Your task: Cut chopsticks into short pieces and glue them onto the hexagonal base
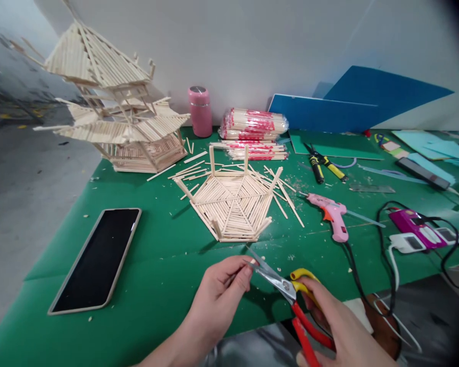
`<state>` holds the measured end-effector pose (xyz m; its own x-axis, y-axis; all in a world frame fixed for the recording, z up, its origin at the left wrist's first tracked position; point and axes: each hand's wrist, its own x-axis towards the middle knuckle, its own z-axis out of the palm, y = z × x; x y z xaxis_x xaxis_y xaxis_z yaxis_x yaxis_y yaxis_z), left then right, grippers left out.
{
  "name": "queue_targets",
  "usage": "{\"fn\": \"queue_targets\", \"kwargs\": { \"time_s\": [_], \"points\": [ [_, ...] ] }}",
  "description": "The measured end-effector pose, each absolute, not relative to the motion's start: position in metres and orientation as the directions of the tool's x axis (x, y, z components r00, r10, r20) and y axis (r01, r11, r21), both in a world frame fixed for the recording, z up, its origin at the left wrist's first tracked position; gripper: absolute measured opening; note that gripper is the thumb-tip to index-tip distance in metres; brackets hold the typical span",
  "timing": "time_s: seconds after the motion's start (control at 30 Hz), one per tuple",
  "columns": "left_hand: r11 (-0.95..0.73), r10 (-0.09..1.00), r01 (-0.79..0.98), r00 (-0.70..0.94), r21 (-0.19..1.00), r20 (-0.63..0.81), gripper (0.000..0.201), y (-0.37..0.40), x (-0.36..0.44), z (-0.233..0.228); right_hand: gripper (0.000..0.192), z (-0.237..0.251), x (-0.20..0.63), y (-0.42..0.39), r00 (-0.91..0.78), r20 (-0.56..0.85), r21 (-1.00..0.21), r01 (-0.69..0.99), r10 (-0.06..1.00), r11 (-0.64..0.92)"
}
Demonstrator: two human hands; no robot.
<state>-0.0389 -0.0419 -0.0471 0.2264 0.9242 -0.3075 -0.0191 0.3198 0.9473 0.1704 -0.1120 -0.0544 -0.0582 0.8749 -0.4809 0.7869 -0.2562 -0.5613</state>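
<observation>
My right hand (334, 326) grips red and yellow handled scissors (286, 288) with the blades pointing up and left. My left hand (220, 290) pinches a short thin wooden stick (250, 261) right at the scissor blades. Just beyond my hands on the green mat (153, 265) lies a hexagonal stick panel (231, 201) with a few upright posts. A tall stick pagoda model (110, 107) stands at the far left of the mat.
A phone (97, 257) lies face up on the left. Packs of chopsticks (252, 130), a pink bottle (200, 110), pliers (323, 163), a pink glue gun (332, 214), cables with a power strip (416, 232) and blue boards (352, 102) fill the back and right. Loose sticks surround the panel.
</observation>
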Motion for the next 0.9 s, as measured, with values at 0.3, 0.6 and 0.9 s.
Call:
{"fn": "queue_targets", "kwargs": {
  "time_s": [0.3, 0.6, 0.9],
  "points": [
    [0.134, 0.946, 0.122, 0.279, 0.983, -0.164, 0.02, -0.043, -0.042, -0.051, 0.069, -0.049, 0.158, -0.108, -0.045, -0.466, -0.653, 0.692, 0.884, -0.309],
    [0.036, 0.95, 0.178, 0.3, 0.983, -0.089, 0.022, -0.041, -0.041, -0.056, 0.074, -0.055, 0.162, -0.107, -0.07, -0.488, -0.609, 0.741, 0.87, -0.282],
    [-0.203, 0.936, 0.296, 0.338, 0.933, 0.096, 0.03, -0.044, -0.039, -0.056, 0.05, -0.051, 0.15, -0.102, -0.118, -0.465, -0.642, 0.728, 0.878, -0.242]
  ]
}}
